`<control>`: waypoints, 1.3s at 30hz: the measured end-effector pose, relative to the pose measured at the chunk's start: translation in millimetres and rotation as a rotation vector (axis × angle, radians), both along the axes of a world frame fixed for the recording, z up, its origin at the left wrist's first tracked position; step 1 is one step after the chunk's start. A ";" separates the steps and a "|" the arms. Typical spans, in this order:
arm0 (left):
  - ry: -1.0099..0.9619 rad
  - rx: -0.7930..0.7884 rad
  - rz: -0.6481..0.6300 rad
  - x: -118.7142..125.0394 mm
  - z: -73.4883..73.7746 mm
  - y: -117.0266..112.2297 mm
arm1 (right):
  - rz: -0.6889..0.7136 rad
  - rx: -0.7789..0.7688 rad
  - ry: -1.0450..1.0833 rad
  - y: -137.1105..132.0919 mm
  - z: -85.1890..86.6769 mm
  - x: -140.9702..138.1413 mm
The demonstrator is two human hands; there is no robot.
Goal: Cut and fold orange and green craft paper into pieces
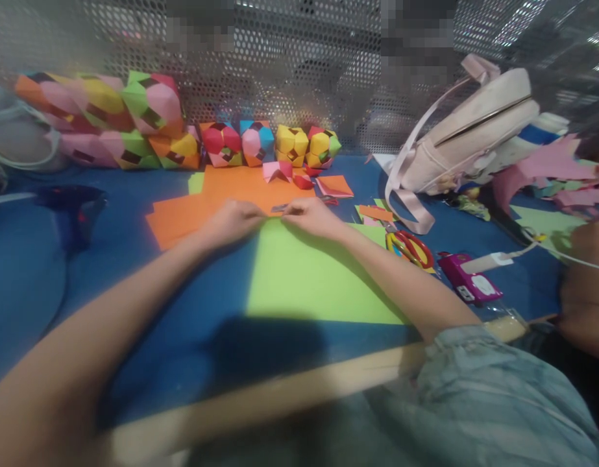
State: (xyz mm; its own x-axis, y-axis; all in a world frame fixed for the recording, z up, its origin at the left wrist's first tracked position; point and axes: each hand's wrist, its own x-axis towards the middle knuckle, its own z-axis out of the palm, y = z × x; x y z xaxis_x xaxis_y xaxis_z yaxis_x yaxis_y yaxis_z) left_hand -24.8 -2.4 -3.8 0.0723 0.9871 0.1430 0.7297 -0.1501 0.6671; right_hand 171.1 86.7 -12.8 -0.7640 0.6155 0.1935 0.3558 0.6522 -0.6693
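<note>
A light green sheet of paper (318, 272) lies flat on a blue tabletop (158, 344), directly in front of the person, with its near edge close to the table's pale border (270, 394). At the sheet's far left corner the two hands almost meet: the left hand (238, 219) and the right hand (309, 215) each pinch the far edge between thumb and fingers. The right forearm passes over the sheet's right portion. A small grey object (280, 207) shows between the hands, partly hidden and too blurred to identify.

Beyond and to the left, orange sheets (241, 185) overlap; a pink folded piece (278, 170) and a red piece (304, 181) rest at their far right. To the right of the green sheet lie scissors (411, 250) with red and yellow handles and a purple device (469, 279) bearing a white plug-like part. A dark blue glue gun (75, 211) occupies the left.

Along the back stand a row of four multicoloured paper balls (265, 144) and, left of it, a two-tier stack of similar balls (109, 123). A pale pink backpack (474, 139) leans before a perforated metal screen (309, 84). Another person's arm (588, 285) enters at right.
</note>
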 end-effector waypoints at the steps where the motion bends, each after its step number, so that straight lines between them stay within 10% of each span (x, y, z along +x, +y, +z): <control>1: -0.015 0.006 0.007 0.3 -0.6 -0.6 | -0.009 0.005 0.006 0.7 -1.7 0.2; 10: -0.272 -0.022 0.164 4.7 -15.8 1.0 | -0.027 0.022 0.081 -3.4 -6.3 -11.0; 19: -0.424 -0.283 -0.020 -1.1 -10.5 -7.3 | -0.178 0.039 0.209 -2.2 -5.3 -2.8; 39: 0.379 -0.451 -0.406 -0.9 21.5 -16.7 | 0.190 0.627 0.204 -74.9 -4.7 85.2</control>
State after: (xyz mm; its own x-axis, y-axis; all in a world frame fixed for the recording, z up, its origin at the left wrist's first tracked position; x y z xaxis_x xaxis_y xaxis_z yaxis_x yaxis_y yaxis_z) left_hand -25.7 -19.0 17.7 0.4105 0.8285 -0.3809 0.8687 -0.2284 0.4395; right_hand 256.3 11.8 -17.5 -0.7583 0.1987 0.6209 0.1036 0.9770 -0.1862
